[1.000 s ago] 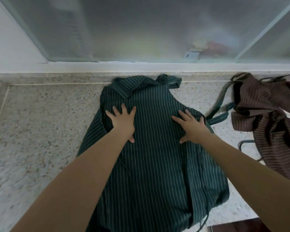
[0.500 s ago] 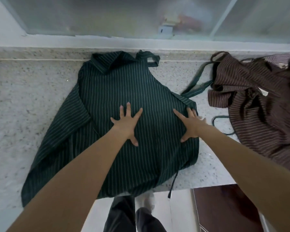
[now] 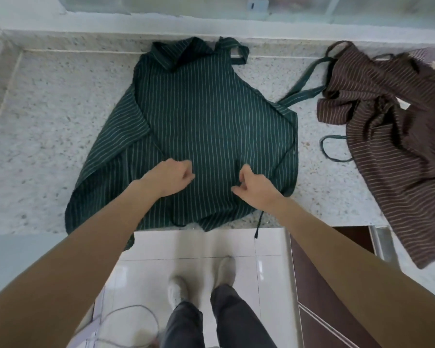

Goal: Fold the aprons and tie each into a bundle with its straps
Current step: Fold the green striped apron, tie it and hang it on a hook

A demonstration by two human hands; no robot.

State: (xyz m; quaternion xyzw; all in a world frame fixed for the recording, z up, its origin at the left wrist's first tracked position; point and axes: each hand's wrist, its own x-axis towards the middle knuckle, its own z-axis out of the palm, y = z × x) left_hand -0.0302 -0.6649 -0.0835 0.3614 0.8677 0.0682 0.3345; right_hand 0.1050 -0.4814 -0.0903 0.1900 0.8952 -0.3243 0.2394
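Note:
A dark green striped apron (image 3: 211, 116) lies spread flat on the speckled stone counter (image 3: 48, 116), its bib toward the window and its lower hem at the counter's front edge. Both my hands sit on its lower middle with fingers curled. My left hand (image 3: 172, 177) and my right hand (image 3: 254, 183) each pinch the cloth, and small creases run up from them. One green strap (image 3: 309, 79) trails right toward a crumpled brown striped apron (image 3: 392, 126). A thin tie (image 3: 259, 222) hangs over the front edge.
A white window ledge (image 3: 136, 23) closes off the back of the counter. A thin green cord (image 3: 333, 149) loops beside the brown apron. Below the counter edge are white floor tiles (image 3: 206, 244), my shoes, a dark cabinet door (image 3: 319, 285) and a grey cable (image 3: 126, 312).
Both hands slid down the green apron toward me. Their fingers went from spread flat to curled on the cloth. The view tilted down, so floor and shoes show.

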